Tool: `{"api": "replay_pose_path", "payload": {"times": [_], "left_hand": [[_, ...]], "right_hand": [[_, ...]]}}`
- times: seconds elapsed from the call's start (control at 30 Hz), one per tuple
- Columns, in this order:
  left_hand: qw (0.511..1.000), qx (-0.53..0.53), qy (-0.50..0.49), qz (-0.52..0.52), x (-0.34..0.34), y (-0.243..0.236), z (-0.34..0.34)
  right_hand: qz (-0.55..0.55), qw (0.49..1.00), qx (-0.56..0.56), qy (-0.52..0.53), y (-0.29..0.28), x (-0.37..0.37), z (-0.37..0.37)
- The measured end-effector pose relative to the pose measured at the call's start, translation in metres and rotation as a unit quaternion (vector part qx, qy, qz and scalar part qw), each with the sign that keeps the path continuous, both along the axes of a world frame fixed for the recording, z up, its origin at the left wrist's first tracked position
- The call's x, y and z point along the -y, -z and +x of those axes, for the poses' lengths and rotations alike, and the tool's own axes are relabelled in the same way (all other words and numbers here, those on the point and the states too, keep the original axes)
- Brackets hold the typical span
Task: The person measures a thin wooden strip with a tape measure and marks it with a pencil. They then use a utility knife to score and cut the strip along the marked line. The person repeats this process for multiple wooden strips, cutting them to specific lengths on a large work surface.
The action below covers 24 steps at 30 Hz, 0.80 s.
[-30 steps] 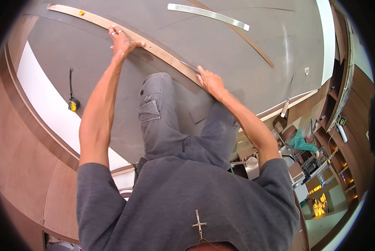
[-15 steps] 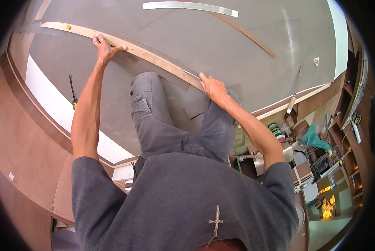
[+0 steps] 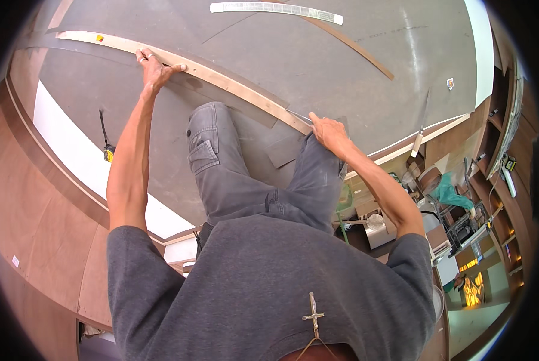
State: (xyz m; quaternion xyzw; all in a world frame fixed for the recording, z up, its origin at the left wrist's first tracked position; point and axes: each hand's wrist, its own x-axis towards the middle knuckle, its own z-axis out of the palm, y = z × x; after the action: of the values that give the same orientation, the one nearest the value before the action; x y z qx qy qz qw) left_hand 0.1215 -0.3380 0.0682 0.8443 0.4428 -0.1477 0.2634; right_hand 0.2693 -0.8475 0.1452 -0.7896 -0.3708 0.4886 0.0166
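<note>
A long pale wooden strip (image 3: 233,86) lies diagonally over a grey sheet (image 3: 366,36), with its near end by my right knee. My left hand (image 3: 155,73) presses on it left of the middle, thumb and fingers spread. Closed around a thin, pointed metal tool (image 3: 298,115), my right hand (image 3: 329,133) is at the strip's near end. The tool's tip lies along the strip's far edge; its handle is hidden in my fingers. Narrow dark grey sheet edges show on both sides of the strip. A small yellow-orange piece (image 3: 100,38) sits near the strip's far left end.
A pale curved strip (image 3: 275,8) and a narrow brown strip (image 3: 354,48) lie farther off. At right is a handsaw (image 3: 418,141). A tape measure (image 3: 109,151) rests at left. Tools and a green cloth (image 3: 447,191) clutter the lower right.
My right hand has slid right along the strip to its near end, with the thin tool in it. My left hand stays in nearly the same place on the strip.
</note>
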Motion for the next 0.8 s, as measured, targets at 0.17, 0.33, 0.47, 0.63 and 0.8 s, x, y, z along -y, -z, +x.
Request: {"api": "replay_pose_path", "payload": {"times": [0.17, 0.33, 0.47, 0.63, 0.8], "left_hand": [[1.0, 0.006, -0.018, -0.02, 0.005, -0.008, 0.01], [1.0, 0.02, -0.014, -0.02, -0.001, -0.005, 0.006], [0.999, 0.036, -0.018, -0.015, 0.004, -0.003, 0.005], [0.999, 0.038, -0.02, -0.02, 0.0, 0.0, -0.001], [0.999, 0.025, -0.011, -0.041, -0.001, -0.002, 0.0]], "right_hand": [[0.073, 0.994, 0.03, 0.08, -0.006, -0.046, -0.011], [0.165, 0.981, 0.027, 0.093, 0.038, -0.168, -0.037], [0.14, 0.987, 0.017, 0.077, 0.053, -0.156, -0.038], [0.07, 0.995, 0.052, 0.052, 0.022, -0.047, -0.027], [0.026, 0.999, 0.034, 0.01, 0.014, -0.012, -0.013]]}}
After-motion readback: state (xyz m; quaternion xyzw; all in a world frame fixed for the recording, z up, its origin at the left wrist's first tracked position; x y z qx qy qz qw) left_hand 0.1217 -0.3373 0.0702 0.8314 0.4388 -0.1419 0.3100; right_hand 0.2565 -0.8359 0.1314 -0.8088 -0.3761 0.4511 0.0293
